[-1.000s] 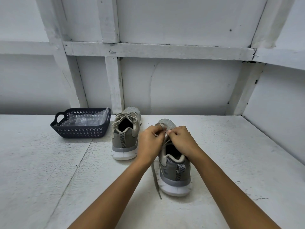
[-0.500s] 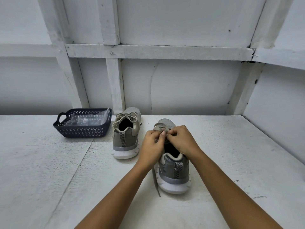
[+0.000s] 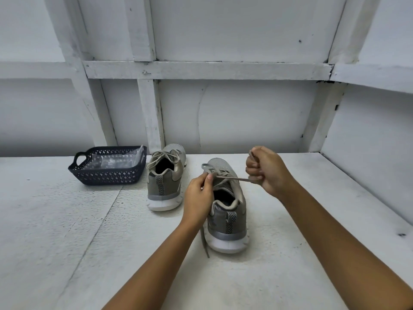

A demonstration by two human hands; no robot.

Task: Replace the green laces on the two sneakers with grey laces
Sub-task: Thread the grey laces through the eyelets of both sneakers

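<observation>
Fingers [image 3: 253, 167] of the R hand [image 3: 267, 172] are curled into a tight fist round one end of the lace [image 3: 238, 179], which runs taut from the fist across to the L hand [image 3: 197, 199]. R fist is held up above & right of the near sneaker [image 3: 228, 222], forearm coming in from bottom right. L thumb & forefinger pinch the lace at the top eyelets, other fingers tucked in, hand over the shoe's left side; forearm comes in from bottom centre. A loose lace tail [image 3: 204, 242] hangs down the shoe's left side onto the table [image 3: 67, 242]. Near sneaker stands mid-table, heel twd the person. 2nd sneaker [image 3: 165, 182] is just left & further back, laced & tied. Dark basket [image 3: 107, 175] w/ a clear plastic bag [image 3: 111, 161] sits just beside that one.
</observation>
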